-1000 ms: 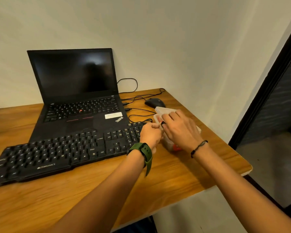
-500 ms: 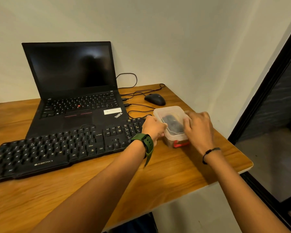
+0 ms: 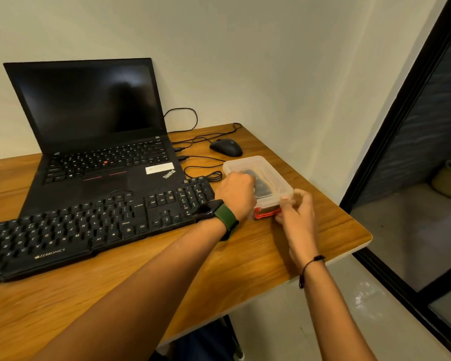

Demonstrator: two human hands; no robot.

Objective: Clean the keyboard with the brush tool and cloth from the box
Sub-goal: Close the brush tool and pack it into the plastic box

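Task is at the very start: box not yet emptied, nothing cleaned so far as the view shows.

The clear plastic box [image 3: 261,175] w/ a red base or clip at its near end sits on the wooden desk [image 3: 245,256], right of the black Zebronics keyboard [image 3: 94,225], near the desk's right edge. The lid looks still on, tho can't say for sure. Dark contents show thru the top, prob. the brush tool; can't tell which item is which, and no cloth is visible.

Left hand [image 3: 236,194], green-strapped watch on the wrist, rests on the box's left side w/ fingers curled over the rim, steadying it. Right hand [image 3: 296,213] is at the near right corner, thumb and fingertips pinching at the lid edge just above the red part. Exact contact is small and partly hidden, but it reads as a prying grip.

My read: current step = opening the box. Left to do: get lid off, take out brush, sweep btwn the keys, then wipe w/ cloth. All of the actual cleaning remains.

Behind the keyboard, on the far left, an open ThinkPad laptop [image 3: 94,131] w/ dark screen. A black mouse [image 3: 226,147] lies just beyond the box, cables [image 3: 201,168] looping btwn laptop and box.
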